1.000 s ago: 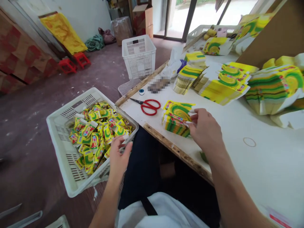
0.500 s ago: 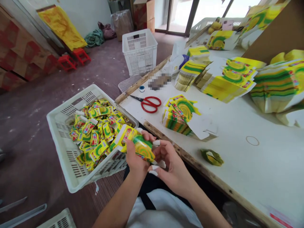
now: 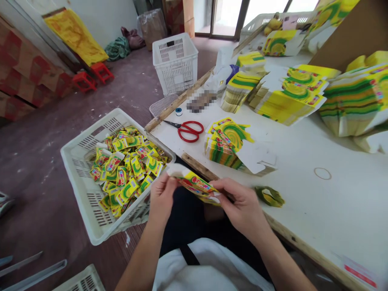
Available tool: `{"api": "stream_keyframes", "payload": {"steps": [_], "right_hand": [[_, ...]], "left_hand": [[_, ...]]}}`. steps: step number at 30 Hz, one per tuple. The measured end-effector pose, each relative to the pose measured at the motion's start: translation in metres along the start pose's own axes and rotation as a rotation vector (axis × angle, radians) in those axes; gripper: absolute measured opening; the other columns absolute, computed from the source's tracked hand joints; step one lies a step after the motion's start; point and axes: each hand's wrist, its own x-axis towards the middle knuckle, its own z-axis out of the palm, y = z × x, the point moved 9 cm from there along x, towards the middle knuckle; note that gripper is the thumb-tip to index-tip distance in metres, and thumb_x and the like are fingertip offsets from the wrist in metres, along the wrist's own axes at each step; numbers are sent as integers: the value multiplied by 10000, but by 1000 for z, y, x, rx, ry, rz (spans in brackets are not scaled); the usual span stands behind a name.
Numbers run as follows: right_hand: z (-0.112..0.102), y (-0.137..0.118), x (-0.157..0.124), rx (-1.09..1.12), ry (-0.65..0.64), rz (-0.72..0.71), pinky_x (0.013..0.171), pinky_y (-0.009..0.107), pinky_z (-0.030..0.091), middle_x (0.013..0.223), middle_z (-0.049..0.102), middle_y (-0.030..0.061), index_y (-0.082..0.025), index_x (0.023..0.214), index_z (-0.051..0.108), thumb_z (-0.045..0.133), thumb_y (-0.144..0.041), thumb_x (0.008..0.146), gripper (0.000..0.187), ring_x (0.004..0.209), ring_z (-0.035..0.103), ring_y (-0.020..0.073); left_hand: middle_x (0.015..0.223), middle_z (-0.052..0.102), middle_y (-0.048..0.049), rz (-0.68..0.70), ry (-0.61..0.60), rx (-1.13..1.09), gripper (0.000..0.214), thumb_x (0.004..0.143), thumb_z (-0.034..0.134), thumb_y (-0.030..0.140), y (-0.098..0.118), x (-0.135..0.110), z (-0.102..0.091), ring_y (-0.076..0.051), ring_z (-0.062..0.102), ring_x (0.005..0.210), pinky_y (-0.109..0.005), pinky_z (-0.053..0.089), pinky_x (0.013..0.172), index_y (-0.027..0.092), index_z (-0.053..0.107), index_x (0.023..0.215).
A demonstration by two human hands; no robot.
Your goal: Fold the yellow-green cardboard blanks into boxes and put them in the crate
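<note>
Between my two hands, above my lap, is a yellow and green printed carton. My left hand pinches its left end, where a white flap sticks up. With thumb and fingers my right hand grips the right end. Left of my hands a white plastic crate holds many small cartons of the same print. On the table to the right lies a fanned stack of flat cartons. Red-handled scissors rest beyond it, beside a small blue and white spool.
More stacks of flat cartons stand farther back on the table. A dark green folded scrap lies near its wooden edge. Another white crate stands on the floor ahead, and red stools are by the wall.
The carton has turned from showing its broad swirl-printed face to a narrower side. My left hand has shifted to its left end, and my right hand has closed on the right end.
</note>
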Motion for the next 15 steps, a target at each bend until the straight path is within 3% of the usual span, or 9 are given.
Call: {"api": "stream_keyframes", "payload": {"steps": [3, 4, 7, 9, 12, 13, 15], "right_hand": [[-4, -21, -2, -210, -66, -175, 693, 332, 541, 859, 738, 32, -272, 959, 730, 505, -71, 875, 313, 786, 673, 198], [-1, -28, -5, -286, -97, -239, 744, 368, 537, 847, 735, 30, -287, 958, 733, 503, -60, 879, 333, 794, 659, 206], [12, -43, -14, -402, -156, -395, 1006, 515, 438, 830, 729, 7, -328, 980, 718, 501, -29, 879, 383, 883, 642, 224], [10, -44, -19, -373, -57, -402, 1116, 578, 328, 1008, 725, 27, -351, 1118, 670, 540, -61, 874, 401, 1068, 620, 255], [-12, -21, -25, -162, 284, -184, 1127, 595, 342, 1428, 522, 98, -353, 1425, 421, 625, -181, 861, 624, 1350, 458, 310], [-14, -6, -28, -33, 339, -73, 1106, 580, 387, 1489, 460, 115, -342, 1475, 335, 635, -231, 867, 687, 1373, 443, 312], [1, 26, -30, 262, 288, 164, 1050, 534, 474, 1488, 479, 133, -309, 1487, 306, 617, -333, 893, 671, 1338, 503, 301]], "left_hand": [[1108, 743, -117, 76, -92, -7, 785, 583, 645, 837, 35, 4, -4, -296, 676, 1078, -424, 505, 960, 226, 708, 1072], [1189, 715, -134, 85, -168, 67, 867, 510, 689, 837, 44, 2, 1, -321, 648, 1141, -436, 478, 1003, 226, 690, 1127], [1319, 641, -141, -1, -493, 445, 959, 418, 923, 536, 36, -18, 34, -353, 619, 1181, -442, 468, 1013, 228, 608, 1270], [1207, 693, -88, -67, -645, 607, 759, 573, 889, 361, 17, -35, 53, -296, 673, 1052, -399, 521, 907, 245, 588, 1259], [1071, 705, -46, -65, -592, 655, 583, 689, 795, 278, 0, -44, 64, -234, 678, 930, -334, 538, 810, 230, 552, 1217], [1082, 695, -50, -40, -563, 666, 606, 691, 791, 273, -2, -45, 65, -231, 673, 933, -332, 535, 815, 228, 528, 1235], [1172, 663, -76, 55, -535, 691, 704, 685, 792, 263, -3, -48, 69, -247, 661, 1001, -350, 522, 867, 235, 461, 1306]]}}
